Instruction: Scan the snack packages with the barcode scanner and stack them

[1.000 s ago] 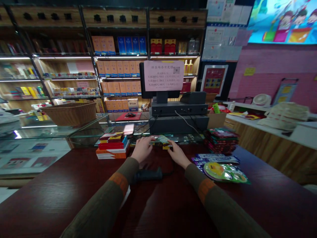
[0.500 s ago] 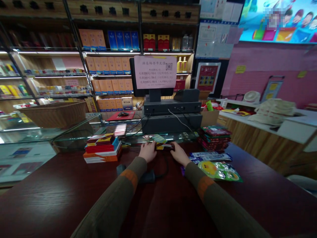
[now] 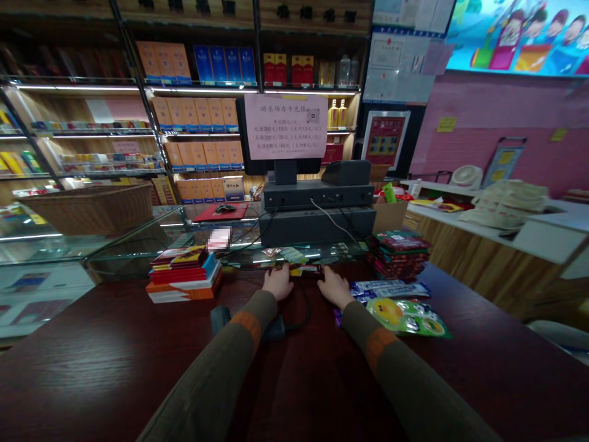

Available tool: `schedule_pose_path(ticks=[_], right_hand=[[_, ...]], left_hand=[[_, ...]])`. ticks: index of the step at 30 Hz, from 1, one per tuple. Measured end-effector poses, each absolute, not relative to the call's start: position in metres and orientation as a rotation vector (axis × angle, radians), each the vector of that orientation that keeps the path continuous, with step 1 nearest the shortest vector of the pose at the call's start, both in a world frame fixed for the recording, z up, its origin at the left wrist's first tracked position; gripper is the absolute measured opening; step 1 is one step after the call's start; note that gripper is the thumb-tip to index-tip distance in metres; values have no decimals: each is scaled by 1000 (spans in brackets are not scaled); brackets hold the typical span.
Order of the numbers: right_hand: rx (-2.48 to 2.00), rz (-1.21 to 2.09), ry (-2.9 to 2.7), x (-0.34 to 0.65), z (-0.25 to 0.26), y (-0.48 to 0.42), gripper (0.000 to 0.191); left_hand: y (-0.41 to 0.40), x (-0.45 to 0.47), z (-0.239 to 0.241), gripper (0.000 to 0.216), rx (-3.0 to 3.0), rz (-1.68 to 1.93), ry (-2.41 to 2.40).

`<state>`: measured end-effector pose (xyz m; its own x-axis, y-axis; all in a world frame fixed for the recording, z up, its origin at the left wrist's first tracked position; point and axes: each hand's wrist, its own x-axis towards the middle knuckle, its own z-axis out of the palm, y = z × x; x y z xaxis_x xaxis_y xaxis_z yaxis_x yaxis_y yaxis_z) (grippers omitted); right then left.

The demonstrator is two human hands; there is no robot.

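Observation:
Both my hands reach to the far edge of a dark wooden counter. My left hand and my right hand close on the two ends of a small flat packet with yellow and red print, held low at the counter's edge. A barcode scanner with a black cable lies under my left forearm. Loose small packets lie on the glass just beyond my hands.
A stack of red and orange flat boxes sits left of my hands. A dark packet stack and colourful snack packs lie right. A cash register with a paper notice stands behind. A wicker basket rests on the glass case.
My hands have drawn the packet down from above the glass to the counter's edge. The view has shifted slightly right and downward.

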<state>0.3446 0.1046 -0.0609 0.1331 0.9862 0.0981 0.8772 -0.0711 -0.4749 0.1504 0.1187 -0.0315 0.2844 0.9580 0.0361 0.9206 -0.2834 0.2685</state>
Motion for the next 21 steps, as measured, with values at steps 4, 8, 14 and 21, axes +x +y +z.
schedule_pose_path(ticks=[4, 8, 14, 21], right_hand=[[-1981, 365, -1795, 342, -61, 103, 53], [-1904, 363, -1751, 341, -62, 103, 53], [-1774, 357, -1728, 337, -58, 99, 49], [-1557, 329, -1601, 323, -55, 95, 36]], left_hand=[[120, 150, -34, 63, 2325, 301, 1744], [123, 148, -33, 65, 2267, 336, 1755], [126, 136, -27, 62, 2204, 498, 1709], [118, 116, -16, 33, 2157, 747, 1670]])
